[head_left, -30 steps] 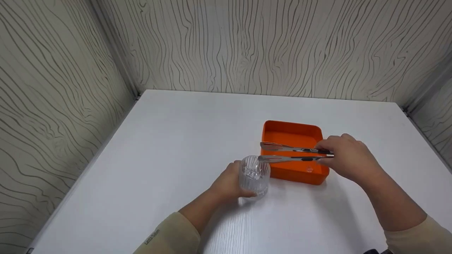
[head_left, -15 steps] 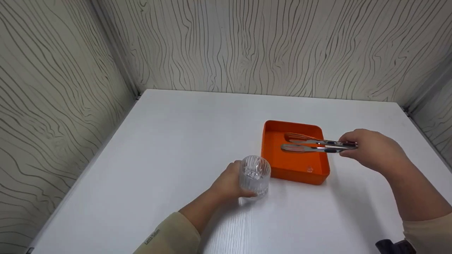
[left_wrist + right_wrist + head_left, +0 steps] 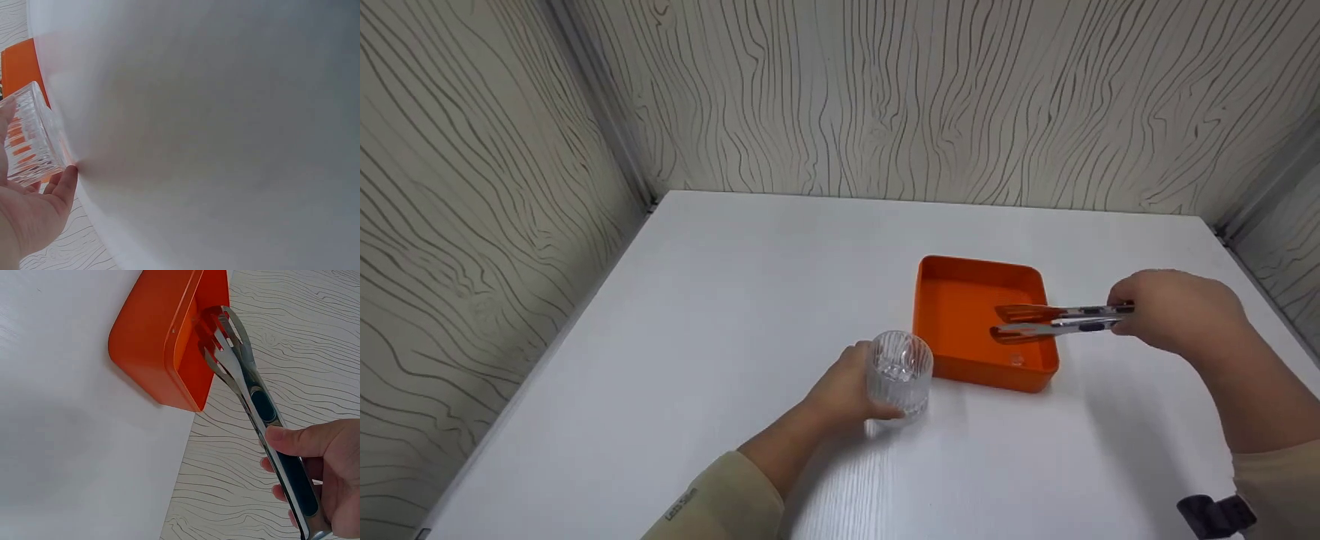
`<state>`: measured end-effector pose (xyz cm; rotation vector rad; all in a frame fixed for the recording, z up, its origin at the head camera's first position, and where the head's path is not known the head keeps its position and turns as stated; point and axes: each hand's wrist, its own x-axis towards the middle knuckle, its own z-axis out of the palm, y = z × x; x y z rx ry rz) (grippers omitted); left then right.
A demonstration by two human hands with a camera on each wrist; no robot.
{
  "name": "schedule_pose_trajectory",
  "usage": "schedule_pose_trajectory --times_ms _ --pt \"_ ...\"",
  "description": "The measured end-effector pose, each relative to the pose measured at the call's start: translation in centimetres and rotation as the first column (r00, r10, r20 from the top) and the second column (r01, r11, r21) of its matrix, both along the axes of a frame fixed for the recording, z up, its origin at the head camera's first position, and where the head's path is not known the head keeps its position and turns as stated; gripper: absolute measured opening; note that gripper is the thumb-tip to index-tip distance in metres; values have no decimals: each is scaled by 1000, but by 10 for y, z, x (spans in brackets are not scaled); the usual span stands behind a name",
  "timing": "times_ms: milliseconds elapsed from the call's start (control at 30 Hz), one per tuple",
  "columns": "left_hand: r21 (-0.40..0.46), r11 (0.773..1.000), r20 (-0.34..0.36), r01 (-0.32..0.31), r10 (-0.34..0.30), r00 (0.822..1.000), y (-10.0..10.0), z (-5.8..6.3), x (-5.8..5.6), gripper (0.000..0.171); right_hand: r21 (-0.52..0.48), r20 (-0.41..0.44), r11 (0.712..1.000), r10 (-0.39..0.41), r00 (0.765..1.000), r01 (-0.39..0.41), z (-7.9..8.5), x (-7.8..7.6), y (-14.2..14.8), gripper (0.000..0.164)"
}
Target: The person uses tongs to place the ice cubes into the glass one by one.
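My left hand (image 3: 844, 386) holds a clear ribbed glass (image 3: 900, 375) upright on the white table, left of an orange square box (image 3: 937, 365). Something clear shows at the bottom of the glass. In the left wrist view the thumb and fingers wrap the glass (image 3: 36, 140). My right hand (image 3: 1185, 311) grips metal tongs (image 3: 261, 405) with dark inlays on the handles. The tongs' tips are apart and reach over the right wall into the box. A small clear piece (image 3: 1017, 360) lies in the box's near right corner, just below the tips.
The white table (image 3: 750, 285) ends at a wood-grain patterned panel (image 3: 840, 97) at the back. A similar panel (image 3: 472, 225) stands on the left. A dark strap-like object (image 3: 1215, 516) sits at my right sleeve.
My right hand has carried the tongs from above the glass back to the right, then lowered their tips into the box. My left hand and the glass have stayed in place.
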<state>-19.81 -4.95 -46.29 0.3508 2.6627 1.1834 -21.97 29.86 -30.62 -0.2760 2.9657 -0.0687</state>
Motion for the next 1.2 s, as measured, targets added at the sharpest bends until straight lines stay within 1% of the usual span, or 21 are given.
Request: schedule_pose_trajectory --times_ms 167,367,433,633,833,967,1200 --pt "7 1000 -1 4 -4 1000 -1 0 0 92 45 13 999 19 1000 -20 2 1 -8 9" --pt "20 1000 -17 18 -18 1000 -3 0 -2 91 146 -78 987 81 994 -69 0 3 -20 19" --pt "16 1000 -11 17 -17 1000 -3 0 -2 92 182 -93 980 95 991 -77 0 3 -23 20" --pt "6 1000 -14 16 -16 1000 -3 -1 -3 92 269 -78 958 122 989 -97 -2 1 -29 16" --pt "-7 1000 14 -1 1 1000 -2 0 -1 93 277 -72 955 128 989 -103 -9 0 -29 16" --pt "7 1000 13 1 -1 1000 -1 0 -1 92 280 -49 955 115 992 -97 -11 0 -29 15" --pt "0 1000 -3 7 -7 1000 -1 0 -1 92 253 -36 964 99 994 -87 -13 0 -25 16"
